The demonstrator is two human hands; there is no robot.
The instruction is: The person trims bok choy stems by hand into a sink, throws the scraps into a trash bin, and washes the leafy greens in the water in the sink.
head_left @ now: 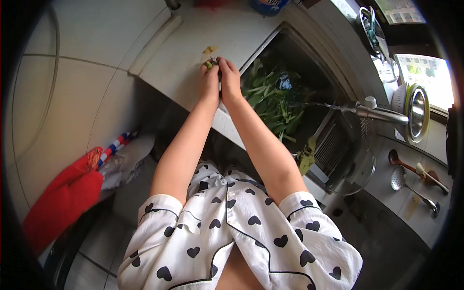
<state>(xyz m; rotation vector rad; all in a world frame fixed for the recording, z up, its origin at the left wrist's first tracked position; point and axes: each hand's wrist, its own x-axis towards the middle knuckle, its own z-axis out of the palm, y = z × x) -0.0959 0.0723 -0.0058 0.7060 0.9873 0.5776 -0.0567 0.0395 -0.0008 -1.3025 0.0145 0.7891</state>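
Observation:
Close together over the pale counter [181, 55], just left of the sink, are my left hand [210, 82] and my right hand [229, 77]. Their fingers are curled round a small dark and green thing [210, 63], mostly hidden between them; I cannot make out what it is. A small yellowish scrap [209, 50] lies on the counter just beyond the fingertips. Green leafy vegetables [270, 99] fill much of the sink to the right, with a blue and white piece [284, 81] among them.
Water runs from the faucet [382, 114] into the sink. A wilted leaf [307, 155] hangs at the sink's near edge, beside a drying rack [334, 145] and a glass lid [360, 169]. Ladles [406, 181] are at the right, a red cloth [67, 200] at the left.

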